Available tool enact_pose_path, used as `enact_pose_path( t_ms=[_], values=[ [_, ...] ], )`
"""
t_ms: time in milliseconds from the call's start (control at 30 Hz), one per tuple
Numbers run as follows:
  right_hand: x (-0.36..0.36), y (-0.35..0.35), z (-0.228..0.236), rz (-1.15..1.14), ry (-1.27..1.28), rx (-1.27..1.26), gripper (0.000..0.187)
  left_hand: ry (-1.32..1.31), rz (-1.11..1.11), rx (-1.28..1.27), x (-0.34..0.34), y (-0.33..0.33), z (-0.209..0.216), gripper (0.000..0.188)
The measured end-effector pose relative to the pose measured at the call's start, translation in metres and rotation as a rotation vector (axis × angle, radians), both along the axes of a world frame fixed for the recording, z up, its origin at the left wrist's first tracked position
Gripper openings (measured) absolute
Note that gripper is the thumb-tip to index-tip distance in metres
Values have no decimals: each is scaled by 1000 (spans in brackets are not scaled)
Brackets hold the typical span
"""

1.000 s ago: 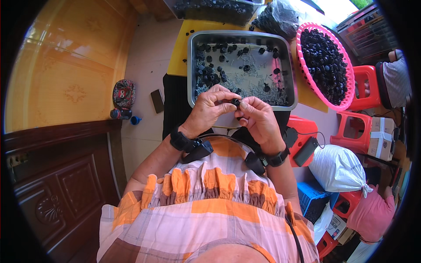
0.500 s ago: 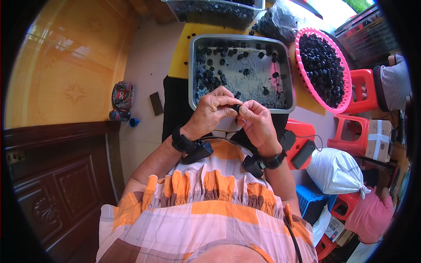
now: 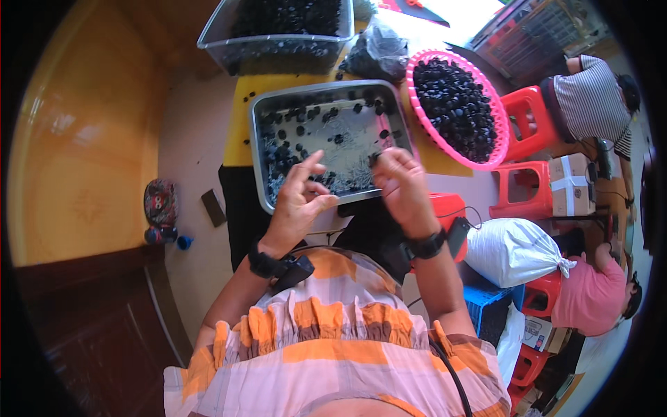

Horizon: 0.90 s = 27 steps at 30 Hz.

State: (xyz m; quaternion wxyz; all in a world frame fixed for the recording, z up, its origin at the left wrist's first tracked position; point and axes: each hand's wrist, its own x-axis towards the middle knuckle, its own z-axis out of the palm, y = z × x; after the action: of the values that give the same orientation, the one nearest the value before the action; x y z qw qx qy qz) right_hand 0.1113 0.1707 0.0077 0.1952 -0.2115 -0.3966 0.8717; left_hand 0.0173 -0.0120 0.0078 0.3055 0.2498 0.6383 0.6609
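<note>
My left hand point(image 3: 297, 205) is over the near edge of a metal tray point(image 3: 256, 149), its fingers apart and nothing between them. My right hand point(image 3: 403, 186) is at the tray's near right corner, its fingers pinched and slightly blurred. At its fingertips is a small black piece point(image 3: 374, 160). Inside the tray are small black round pieces point(image 3: 281, 154), thickest on the left, and many thin grey slivers point(image 3: 356, 174). A pink basket point(image 3: 499, 125) to the right is filled with similar black pieces point(image 3: 455, 108).
A clear plastic bin point(image 3: 278, 47) of black pieces stands beyond the tray, beside a dark-filled plastic bag point(image 3: 379, 52). Red stools point(image 3: 524, 191), a tied white sack point(image 3: 511, 250) and a blue crate point(image 3: 483, 302) are at right. Two other people point(image 3: 589, 97) sit there.
My hands, together before, have parted. The right has moved over the tray's right side with the black piece, and the left has let go and opened. The whole view has shifted.
</note>
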Motion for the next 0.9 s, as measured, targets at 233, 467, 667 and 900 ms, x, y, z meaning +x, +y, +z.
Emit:
enact_pose_path(
  t_ms=[233,467,667,900],
  values=[
    [8,97,45,-526,-61,430,34,-100,107,-79,-19,-19,-6,41],
    [0,35,3,6,-317,1367,16,-164,105,-23,-22,-19,-21,32],
    [-30,-18,-8,354,-455,1658,23,-152,135,-43,-23,-24,-19,31],
    [-48,-19,-21,430,-455,1610,19,-145,115,-71,-25,-26,-14,28]
  ],
)
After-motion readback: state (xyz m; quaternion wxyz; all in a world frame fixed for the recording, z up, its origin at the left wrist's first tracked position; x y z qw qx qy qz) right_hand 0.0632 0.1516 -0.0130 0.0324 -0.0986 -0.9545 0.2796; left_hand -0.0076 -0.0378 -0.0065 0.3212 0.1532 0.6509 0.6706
